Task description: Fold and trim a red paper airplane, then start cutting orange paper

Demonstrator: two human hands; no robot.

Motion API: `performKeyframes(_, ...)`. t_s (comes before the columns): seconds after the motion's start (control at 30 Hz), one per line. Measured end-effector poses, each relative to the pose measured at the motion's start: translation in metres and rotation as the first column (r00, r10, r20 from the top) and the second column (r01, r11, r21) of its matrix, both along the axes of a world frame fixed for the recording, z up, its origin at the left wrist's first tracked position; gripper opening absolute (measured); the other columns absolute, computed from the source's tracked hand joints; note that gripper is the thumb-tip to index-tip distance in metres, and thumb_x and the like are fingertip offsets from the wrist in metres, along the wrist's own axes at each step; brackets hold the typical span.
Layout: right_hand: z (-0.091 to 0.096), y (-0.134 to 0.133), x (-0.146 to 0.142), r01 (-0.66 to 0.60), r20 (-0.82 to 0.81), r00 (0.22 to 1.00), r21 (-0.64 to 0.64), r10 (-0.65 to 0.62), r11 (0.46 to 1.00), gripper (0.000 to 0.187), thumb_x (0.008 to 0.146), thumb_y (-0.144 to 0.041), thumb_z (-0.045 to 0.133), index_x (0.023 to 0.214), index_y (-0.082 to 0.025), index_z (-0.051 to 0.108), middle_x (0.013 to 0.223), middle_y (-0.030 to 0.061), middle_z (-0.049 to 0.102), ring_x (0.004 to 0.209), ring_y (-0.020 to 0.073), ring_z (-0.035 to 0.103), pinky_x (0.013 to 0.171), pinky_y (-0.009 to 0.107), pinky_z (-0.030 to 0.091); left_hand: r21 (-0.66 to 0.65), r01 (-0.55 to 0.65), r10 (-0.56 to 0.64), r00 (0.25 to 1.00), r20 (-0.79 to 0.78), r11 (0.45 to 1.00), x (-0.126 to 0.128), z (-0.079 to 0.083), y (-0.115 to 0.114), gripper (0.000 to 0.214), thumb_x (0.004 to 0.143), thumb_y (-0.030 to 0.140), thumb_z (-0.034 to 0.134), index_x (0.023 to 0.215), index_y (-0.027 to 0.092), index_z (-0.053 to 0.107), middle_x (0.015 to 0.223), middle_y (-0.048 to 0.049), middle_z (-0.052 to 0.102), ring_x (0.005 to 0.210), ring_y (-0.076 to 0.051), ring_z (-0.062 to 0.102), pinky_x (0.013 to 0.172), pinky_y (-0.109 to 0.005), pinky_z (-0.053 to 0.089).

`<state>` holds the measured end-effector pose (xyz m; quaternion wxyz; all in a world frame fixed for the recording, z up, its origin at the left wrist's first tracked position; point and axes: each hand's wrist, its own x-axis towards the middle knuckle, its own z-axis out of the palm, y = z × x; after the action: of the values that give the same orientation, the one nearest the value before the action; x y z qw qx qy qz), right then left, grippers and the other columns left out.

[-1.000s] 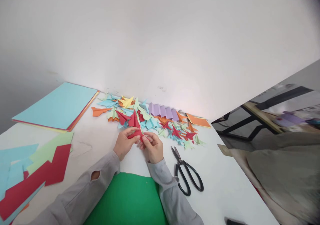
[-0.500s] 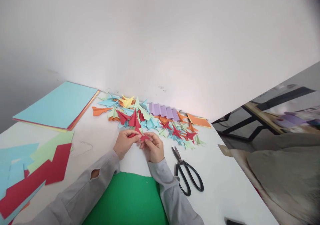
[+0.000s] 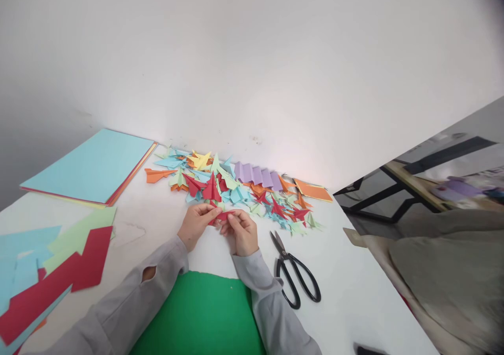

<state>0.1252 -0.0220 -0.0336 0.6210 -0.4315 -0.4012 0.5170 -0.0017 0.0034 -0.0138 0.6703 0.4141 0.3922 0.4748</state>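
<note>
Your fingers (image 3: pixel 203 209) are closing on a small folded piece of red paper (image 3: pixel 223 216), with the thumb and fingertips of your left hand (image 3: pixel 192 228) pinching its left end and those of your right hand (image 3: pixel 244 234) pinching its right end. The red paper is hanging between your two hands, just above the white table (image 3: pixel 346 286) and in front of the pile of paper planes (image 3: pixel 232 192). Its long axis is running sideways from hand to hand, the right end sitting slightly higher in view than the left. Your fingertips are covering both ends, so you cannot tell which one is the nose.

Compared with a second ago, the red paper is showing less of its broad face and is now appearing as a narrow strip stretching between your fingertips. Your hands are staying in nearly the same spot, both keeping their pinch. The scissors (image 3: pixel 289 268) are lying unmoved to the right of your right hand, their blades pointing toward the pile. The loose paper pieces (image 3: pixel 92 258) and the stack of coloured sheets (image 3: pixel 88 166) are also keeping their places on your left.
</note>
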Motion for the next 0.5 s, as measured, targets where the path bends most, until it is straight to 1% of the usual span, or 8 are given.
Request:
performKeyframes(0.1,0.002,-0.0002,-0.0009,0.017,0.035,0.999,0.017,-0.017,1.0,0.026,0.068,-0.041,0.069,0.073,-0.018,0.057,0.052,-0.0016,0.064,0.039,0.0103,0.055,0.038,0.021,0.041,0.019,0.003,-0.003,1.0,-0.027,1.0,-0.0004,0.0011,-0.0006,0.022,0.058,0.029,0.075,0.063,0.014,0.061,0.054,0.0008,0.06,0.052,-0.009,0.052,0.055,-0.023,0.042)
performKeyframes(0.23,0.0043,-0.0009,-0.001,0.045,0.091,0.995,0.012,-0.046,0.999,0.028,0.067,-0.042,0.07,0.071,-0.017,0.059,0.043,-0.0031,0.06,0.036,0.0094,0.051,0.038,0.021,0.041,0.044,0.014,-0.012,0.999,-0.045,0.999,-0.0006,0.0025,-0.002,0.026,0.05,0.022,0.079,0.062,0.014,0.057,0.056,0.0018,0.06,0.053,-0.009,0.052,0.054,-0.022,0.04)
performKeyframes(0.33,0.0046,-0.0018,-0.0001,0.035,0.115,0.993,0.021,-0.037,0.999,0.028,0.068,-0.043,0.069,0.069,-0.016,0.061,0.043,-0.0021,0.06,0.037,0.0094,0.051,0.04,0.022,0.042,0.053,-0.009,0.013,0.998,-0.063,0.999,-0.0003,0.0023,-0.0029,0.027,0.049,0.02,0.079,0.061,0.015,0.055,0.055,0.0027,0.058,0.052,-0.008,0.05,0.053,-0.022,0.038)
performKeyframes(0.43,0.0054,-0.0031,0.0001,-0.005,0.108,0.994,0.037,0.001,0.999,0.03,0.071,-0.045,0.066,0.068,-0.016,0.062,0.046,-0.0006,0.061,0.039,0.0101,0.052,0.041,0.023,0.042,0.067,-0.038,0.044,0.995,-0.089,0.997,-0.0001,0.0013,-0.0032,0.026,0.05,0.019,0.078,0.06,0.015,0.054,0.054,0.0034,0.057,0.051,-0.008,0.048,0.051,-0.021,0.037)
performKeyframes(0.5,0.0068,-0.0039,-0.0008,-0.006,0.106,0.994,0.036,0.002,0.999,0.03,0.07,-0.045,0.066,0.068,-0.016,0.062,0.046,-0.0006,0.061,0.04,0.0104,0.052,0.042,0.024,0.043,0.076,-0.043,0.05,0.994,-0.098,0.996,-0.0001,0.0009,-0.0032,0.025,0.049,0.018,0.077,0.059,0.015,0.054,0.054,0.0032,0.057,0.052,-0.008,0.048,0.051,-0.021,0.036)
